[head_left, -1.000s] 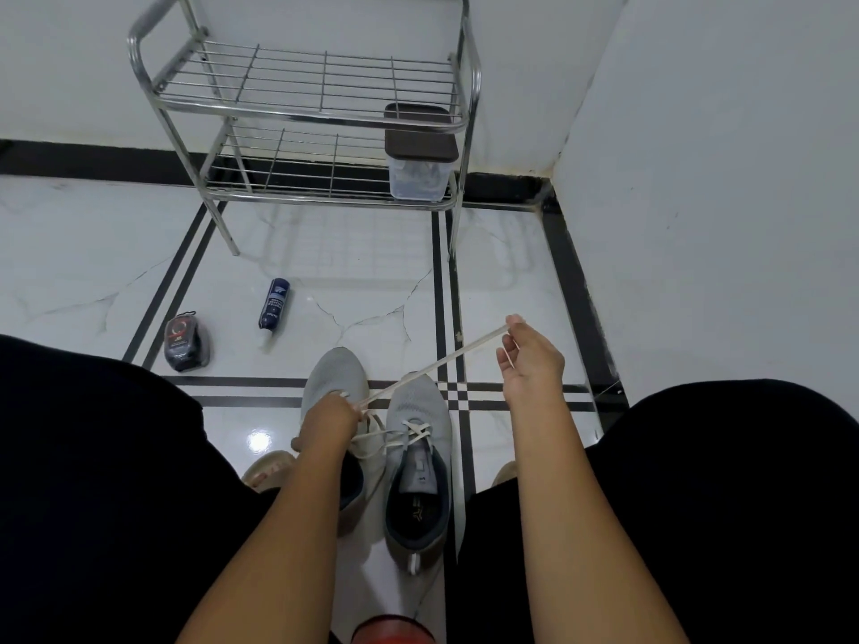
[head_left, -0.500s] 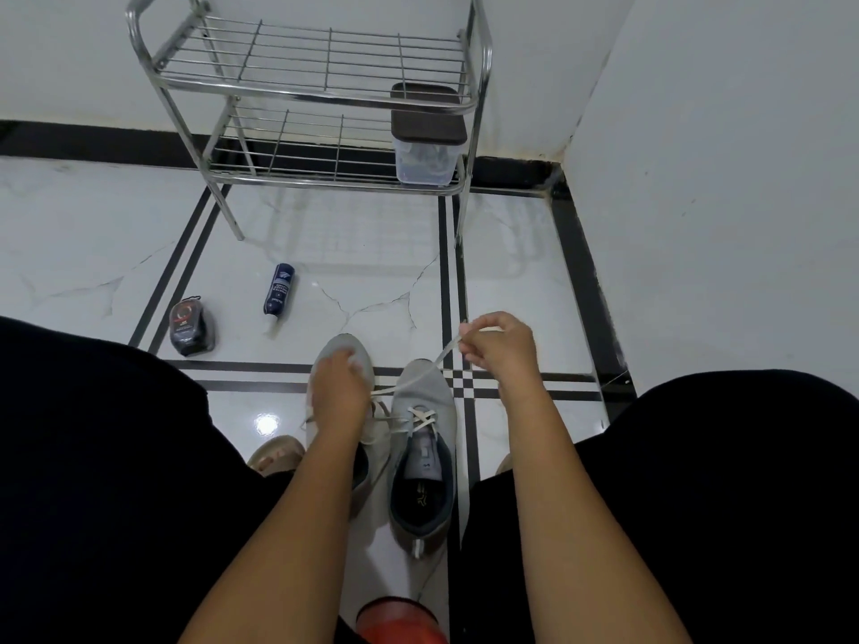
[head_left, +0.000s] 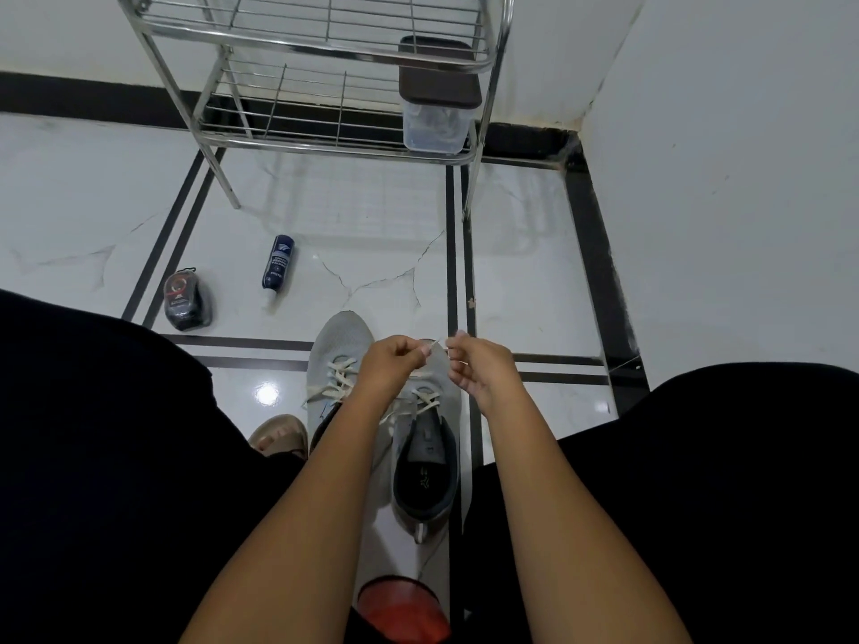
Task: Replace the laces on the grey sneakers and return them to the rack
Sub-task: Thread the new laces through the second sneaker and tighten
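A red rounded object [head_left: 403, 608] sits at the bottom edge between the person's dark-clad knees. Beyond it, two grey sneakers [head_left: 420, 439] stand side by side on the white tiled floor [head_left: 69, 202], toes pointing away; cream laces [head_left: 337, 378] criss-cross both, and the right one shows a dark lining. Above the toes, the left hand [head_left: 393, 364] and right hand [head_left: 479, 364] each pinch a lace end [head_left: 434, 346], fingertips almost meeting. A second ago the right hand held the lace stretched out to the right; now the hands have drawn together. Farther off lie a black shoe-polish sponge [head_left: 186, 299] and a blue tube [head_left: 277, 262], then the metal rack [head_left: 325, 39] holding a lidded clear container [head_left: 437, 109].
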`<control>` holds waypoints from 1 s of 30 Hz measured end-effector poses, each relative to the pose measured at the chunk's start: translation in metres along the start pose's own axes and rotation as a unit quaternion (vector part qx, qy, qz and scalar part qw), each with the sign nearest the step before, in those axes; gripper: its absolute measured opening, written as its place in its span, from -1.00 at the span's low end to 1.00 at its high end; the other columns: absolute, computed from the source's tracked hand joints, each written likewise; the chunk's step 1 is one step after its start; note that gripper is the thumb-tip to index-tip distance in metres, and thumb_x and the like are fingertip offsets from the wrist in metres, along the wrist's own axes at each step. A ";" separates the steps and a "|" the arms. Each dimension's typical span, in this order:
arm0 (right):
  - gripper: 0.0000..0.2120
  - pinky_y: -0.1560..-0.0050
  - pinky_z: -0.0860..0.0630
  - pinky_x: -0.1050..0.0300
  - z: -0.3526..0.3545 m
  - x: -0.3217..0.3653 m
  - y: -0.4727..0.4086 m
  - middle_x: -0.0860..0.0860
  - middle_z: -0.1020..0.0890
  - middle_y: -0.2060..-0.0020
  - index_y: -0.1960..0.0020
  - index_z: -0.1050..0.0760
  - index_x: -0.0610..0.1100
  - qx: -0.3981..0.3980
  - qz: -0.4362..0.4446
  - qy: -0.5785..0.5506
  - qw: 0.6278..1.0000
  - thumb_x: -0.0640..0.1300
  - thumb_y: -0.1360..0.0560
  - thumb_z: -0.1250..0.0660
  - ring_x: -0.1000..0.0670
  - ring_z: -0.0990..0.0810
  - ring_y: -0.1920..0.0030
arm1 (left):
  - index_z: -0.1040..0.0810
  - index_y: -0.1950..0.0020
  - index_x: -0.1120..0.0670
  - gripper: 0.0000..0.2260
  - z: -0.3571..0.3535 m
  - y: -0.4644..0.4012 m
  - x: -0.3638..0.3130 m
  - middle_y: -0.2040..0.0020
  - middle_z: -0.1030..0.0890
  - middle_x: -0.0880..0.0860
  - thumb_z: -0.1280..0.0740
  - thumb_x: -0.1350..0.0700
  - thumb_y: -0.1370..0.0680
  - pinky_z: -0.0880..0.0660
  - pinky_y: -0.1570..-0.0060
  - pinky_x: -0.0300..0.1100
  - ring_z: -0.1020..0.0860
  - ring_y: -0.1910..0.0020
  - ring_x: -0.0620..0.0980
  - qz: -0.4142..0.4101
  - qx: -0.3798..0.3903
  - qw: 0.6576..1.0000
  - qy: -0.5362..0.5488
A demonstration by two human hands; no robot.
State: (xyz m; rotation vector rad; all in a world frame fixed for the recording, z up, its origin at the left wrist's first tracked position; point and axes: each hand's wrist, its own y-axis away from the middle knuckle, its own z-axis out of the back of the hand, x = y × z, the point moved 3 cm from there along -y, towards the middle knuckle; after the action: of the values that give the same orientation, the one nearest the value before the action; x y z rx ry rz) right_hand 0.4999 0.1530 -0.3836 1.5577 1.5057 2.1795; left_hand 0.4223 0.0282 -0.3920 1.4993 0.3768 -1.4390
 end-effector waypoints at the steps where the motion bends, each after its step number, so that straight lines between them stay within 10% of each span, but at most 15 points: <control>1: -0.89 0.22 -0.54 0.16 0.004 -0.007 -0.008 -0.02 -0.53 0.34 -0.01 -0.57 -0.20 -0.028 -0.006 0.039 0.999 -0.23 -0.51 -0.31 0.04 -0.47 0.37 | -0.62 0.05 0.17 -0.88 0.000 -0.002 0.006 0.28 -0.58 -0.03 -0.38 0.12 -0.54 -0.42 0.24 -0.27 -0.51 0.29 -0.15 0.009 -0.004 0.999 -0.045; 5: -0.77 0.13 -0.53 0.10 0.010 -0.055 -0.020 -0.12 -0.63 0.06 -0.03 -0.55 -0.19 -0.032 -0.018 0.422 0.906 -0.08 -0.45 -0.37 -0.10 -0.61 0.08 | -0.59 0.19 0.04 -0.89 -0.012 -0.005 0.032 0.19 -0.64 0.03 -0.35 0.06 -0.51 -0.54 0.05 -0.09 -0.59 0.15 0.03 0.044 0.025 0.968 -0.246; 8: -0.87 0.17 -0.39 0.17 0.008 -0.083 -0.017 -0.12 -0.57 0.13 0.23 -0.49 -0.10 0.009 -0.002 0.500 0.866 -0.11 -0.48 -0.33 -0.08 -0.51 0.12 | -0.51 0.29 0.01 -0.81 -0.025 0.001 0.046 0.17 -0.64 0.04 -0.33 -0.01 -0.50 -0.50 0.02 -0.08 -0.59 0.10 0.05 0.046 0.039 0.934 -0.352; 15: -0.78 0.16 -0.43 0.16 0.022 -0.093 -0.038 -0.13 -0.62 0.06 -0.05 -0.65 -0.20 0.017 -0.047 0.428 0.902 -0.24 -0.44 -0.33 -0.08 -0.54 0.06 | -0.65 -0.04 -0.09 -0.83 -0.040 0.000 0.066 -0.07 -0.63 0.02 -0.30 0.00 -0.53 -0.39 -0.17 -0.06 -0.55 -0.12 0.06 0.022 0.053 0.888 -0.456; 30: -0.77 -0.11 -0.56 -0.06 0.023 -0.099 -0.042 -0.18 -0.64 0.01 -0.07 -0.60 -0.26 0.016 -0.108 0.290 0.951 -0.22 -0.43 -0.37 -0.13 -0.59 -0.04 | -0.66 -0.02 -0.10 -0.85 -0.047 0.000 0.069 -0.06 -0.56 -0.01 -0.32 -0.01 -0.52 -0.25 -0.19 0.01 -0.46 -0.17 0.06 0.004 0.010 0.895 -0.447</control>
State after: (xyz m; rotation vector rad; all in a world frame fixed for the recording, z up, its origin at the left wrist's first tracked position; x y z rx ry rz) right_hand 0.5467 0.1359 -0.4822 0.7239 1.7472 2.6111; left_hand 0.4667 0.0379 -0.4616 0.7085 -0.2155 -1.9449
